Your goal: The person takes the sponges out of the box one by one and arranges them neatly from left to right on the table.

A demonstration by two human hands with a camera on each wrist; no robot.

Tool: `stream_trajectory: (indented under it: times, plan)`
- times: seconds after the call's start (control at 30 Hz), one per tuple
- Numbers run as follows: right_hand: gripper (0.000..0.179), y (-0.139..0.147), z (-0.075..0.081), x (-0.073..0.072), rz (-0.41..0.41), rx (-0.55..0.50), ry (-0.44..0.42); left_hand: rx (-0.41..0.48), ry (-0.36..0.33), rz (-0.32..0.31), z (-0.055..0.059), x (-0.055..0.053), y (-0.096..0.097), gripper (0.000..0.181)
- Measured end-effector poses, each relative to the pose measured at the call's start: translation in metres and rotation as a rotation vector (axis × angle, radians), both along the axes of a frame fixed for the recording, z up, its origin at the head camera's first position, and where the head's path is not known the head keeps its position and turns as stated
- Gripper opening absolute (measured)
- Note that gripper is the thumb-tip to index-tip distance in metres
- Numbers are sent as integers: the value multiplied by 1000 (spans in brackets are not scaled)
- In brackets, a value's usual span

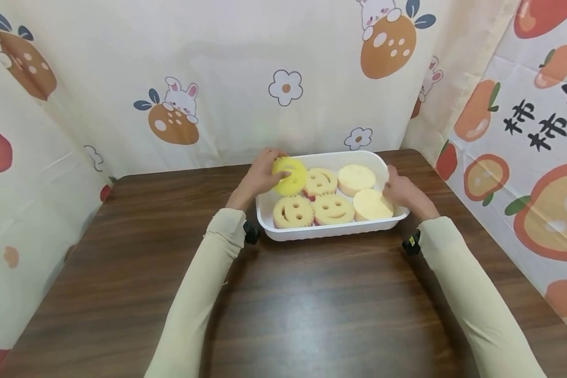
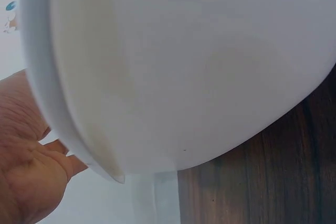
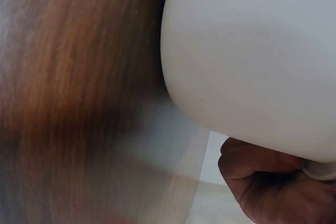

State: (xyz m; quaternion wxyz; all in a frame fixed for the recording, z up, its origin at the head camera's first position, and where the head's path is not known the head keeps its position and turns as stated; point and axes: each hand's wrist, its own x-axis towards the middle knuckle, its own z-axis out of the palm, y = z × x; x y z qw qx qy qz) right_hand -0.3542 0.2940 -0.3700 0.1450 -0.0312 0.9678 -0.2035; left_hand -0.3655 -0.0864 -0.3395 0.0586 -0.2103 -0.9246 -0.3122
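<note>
In the head view a white tray [image 1: 331, 231] holds thick cream rounds. My left hand [image 1: 263, 176] is over its left end and pinches a yellow smiley-face cutter [image 1: 296, 185], thumb across its face. Below and beside the cutter lie several rounds with smiling faces cut in, such as a smiley round [image 1: 334, 211], with red showing at their edges. A plain round [image 1: 356, 178] and another plain round [image 1: 371, 205] sit at the right end. There my right hand [image 1: 403, 193] grips the rim; the right wrist view shows its fingers [image 3: 247, 156] curled under the tray's edge.
The tray stands near the back edge of a dark wooden table [image 1: 302, 304]. Behind it hangs a printed curtain [image 1: 236, 79], and another printed cloth [image 1: 529, 173] hangs along the right side.
</note>
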Motion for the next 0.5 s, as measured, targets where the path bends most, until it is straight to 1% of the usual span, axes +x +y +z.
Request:
stream_trajectory:
  times: [0.1,0.17,0.3,0.37,0.5]
  plan:
    - [70,0,-1,-1,-5,-3,-9,34,32,-10,-1,-5,-1,46]
    - [71,0,-1,-3,1,-5,-4,55,49,-10,1,-8,-3,48]
    - [70,0,0,-5,8,0,-4,85,48,15,4,-8,-6,51]
    - [71,0,0,-5,-3,-7,-12,95,49,22,6,-8,-7,51]
    - [71,1,-1,-3,-13,-3,-25,117,22,40,7,-7,-10,52]
